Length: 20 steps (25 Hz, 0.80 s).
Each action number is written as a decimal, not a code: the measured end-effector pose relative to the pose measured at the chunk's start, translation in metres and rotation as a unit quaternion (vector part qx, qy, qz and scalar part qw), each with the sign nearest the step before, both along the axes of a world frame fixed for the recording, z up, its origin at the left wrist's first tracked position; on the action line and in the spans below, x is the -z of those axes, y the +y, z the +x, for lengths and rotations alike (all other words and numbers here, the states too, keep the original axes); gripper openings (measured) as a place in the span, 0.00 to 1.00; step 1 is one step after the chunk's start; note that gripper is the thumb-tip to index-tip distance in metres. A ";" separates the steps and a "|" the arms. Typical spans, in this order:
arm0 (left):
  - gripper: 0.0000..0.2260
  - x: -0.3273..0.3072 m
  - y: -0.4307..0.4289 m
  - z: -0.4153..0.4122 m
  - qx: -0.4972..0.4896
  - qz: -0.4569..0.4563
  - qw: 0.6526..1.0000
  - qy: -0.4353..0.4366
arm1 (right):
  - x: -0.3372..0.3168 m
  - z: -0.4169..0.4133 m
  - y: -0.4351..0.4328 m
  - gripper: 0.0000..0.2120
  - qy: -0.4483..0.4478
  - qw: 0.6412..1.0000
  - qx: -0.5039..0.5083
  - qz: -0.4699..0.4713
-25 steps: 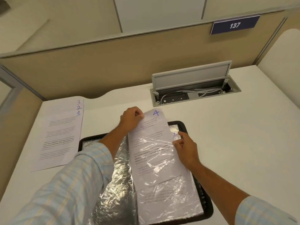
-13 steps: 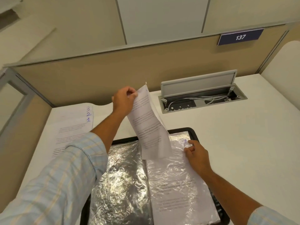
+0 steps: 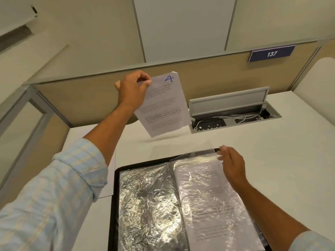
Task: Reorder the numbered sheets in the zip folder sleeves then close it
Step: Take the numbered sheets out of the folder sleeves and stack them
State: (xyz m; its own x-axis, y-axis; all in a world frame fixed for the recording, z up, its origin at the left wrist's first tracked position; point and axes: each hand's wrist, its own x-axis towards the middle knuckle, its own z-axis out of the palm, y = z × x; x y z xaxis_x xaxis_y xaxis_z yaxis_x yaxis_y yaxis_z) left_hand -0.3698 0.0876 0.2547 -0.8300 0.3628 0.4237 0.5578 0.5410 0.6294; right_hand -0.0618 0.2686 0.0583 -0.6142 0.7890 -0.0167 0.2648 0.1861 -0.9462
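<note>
Head view: left grip [image 3: 131, 89] pinches sheet 4 [image 3: 163, 109] by one corner, aloft beyond folder [image 3: 112, 205]. Right grip [image 3: 233, 164] seems to pinch sleeve [image 3: 203, 196] mouth. Risk: the floppy, corner-held sheet slips or snags going in.

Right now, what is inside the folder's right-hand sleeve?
One printed sheet shows through the crinkled right-hand sleeve. The right hand at its top corner covers any number, and sheets behind it cannot be seen.
</note>
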 end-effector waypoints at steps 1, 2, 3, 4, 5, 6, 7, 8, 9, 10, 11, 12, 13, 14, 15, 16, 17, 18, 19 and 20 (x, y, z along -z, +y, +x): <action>0.06 -0.004 -0.009 0.003 0.015 0.003 1.000 -0.004 | -0.015 -0.008 -0.002 0.14 0.027 1.000 0.012 0.004; 0.06 -0.007 -0.019 0.005 0.031 0.009 0.999 -0.012 | -0.030 -0.016 -0.004 0.14 0.050 0.998 0.018 0.014; 0.05 -0.011 -0.031 0.008 0.044 0.016 0.999 -0.018 | -0.044 -0.025 -0.007 0.14 0.067 0.997 0.014 0.035; 0.04 -0.015 -0.042 0.010 0.058 0.020 0.998 -0.025 | -0.058 -0.034 -0.010 0.14 0.074 0.996 0.001 0.057; 0.03 -0.019 -0.053 0.014 0.070 0.022 0.997 -0.037 | -0.069 -0.043 -0.015 0.16 0.074 0.995 -0.019 0.068; 0.04 -0.024 -0.064 0.018 0.083 0.023 0.995 -0.052 | -0.079 -0.054 -0.022 0.19 0.068 0.994 -0.045 0.075; 0.05 -0.028 -0.073 0.022 0.097 0.025 0.993 -0.069 | -0.088 -0.063 -0.032 0.23 0.061 0.992 -0.074 0.085; 0.07 -0.033 -0.084 0.025 0.113 0.027 0.990 -0.086 | -0.096 -0.073 -0.044 0.28 0.056 0.988 -0.106 0.092; 0.07 -0.037 -0.094 0.028 0.127 0.027 0.986 -0.101 | -0.103 -0.082 -0.058 0.32 0.052 0.985 -0.138 0.093; 0.07 -0.040 -0.104 0.031 0.138 0.027 0.983 -0.117 | -0.108 -0.091 -0.071 0.35 0.054 0.980 -0.169 0.086; 0.06 -0.043 -0.115 0.032 0.146 0.026 0.981 -0.129 | -0.114 -0.096 -0.087 0.36 0.062 0.976 -0.197 0.071; 0.05 -0.045 -0.125 0.032 0.150 0.025 0.979 -0.139 | -0.117 -0.101 -0.101 0.36 0.074 0.971 -0.221 0.048; 0.05 -0.047 -0.137 0.032 0.151 0.027 0.977 -0.148 | -0.119 -0.104 -0.116 0.33 0.084 0.967 -0.240 0.028; 0.04 -0.048 -0.148 0.030 0.150 0.031 0.976 -0.155 | -0.119 -0.107 -0.130 0.27 0.092 0.962 -0.256 0.021; 0.05 -0.049 -0.160 0.029 0.146 0.038 0.976 -0.159 | -0.120 -0.108 -0.144 0.18 0.094 0.960 -0.261 0.031; 0.05 -0.048 -0.173 0.028 0.136 0.048 0.977 -0.157 | -0.121 -0.109 -0.158 0.11 0.093 0.961 -0.258 0.042; 0.05 -0.046 -0.185 0.027 0.117 0.069 0.980 -0.147 | -0.122 -0.110 -0.171 0.07 0.094 0.962 -0.252 0.044; 0.07 -0.040 -0.199 0.026 0.080 0.099 0.983 -0.130 | -0.122 -0.112 -0.183 0.06 0.098 0.965 -0.244 0.026; 0.11 -0.032 -0.212 0.028 0.032 0.137 0.983 -0.115 | -0.122 -0.113 -0.194 0.05 0.105 0.966 -0.235 0.001; 0.14 -0.020 -0.227 0.030 -0.021 0.179 0.977 -0.112 | -0.123 -0.115 -0.204 0.05 0.114 0.967 -0.227 -0.032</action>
State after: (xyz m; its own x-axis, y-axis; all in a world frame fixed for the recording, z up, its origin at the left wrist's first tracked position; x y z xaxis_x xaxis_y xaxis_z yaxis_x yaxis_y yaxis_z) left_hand -0.3394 -0.1390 0.2745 -0.9275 0.1888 0.3226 0.3660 0.2830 0.8865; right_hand -0.1767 0.0644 0.1809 -0.8906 0.4386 0.1205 -0.0478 0.1732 -0.9837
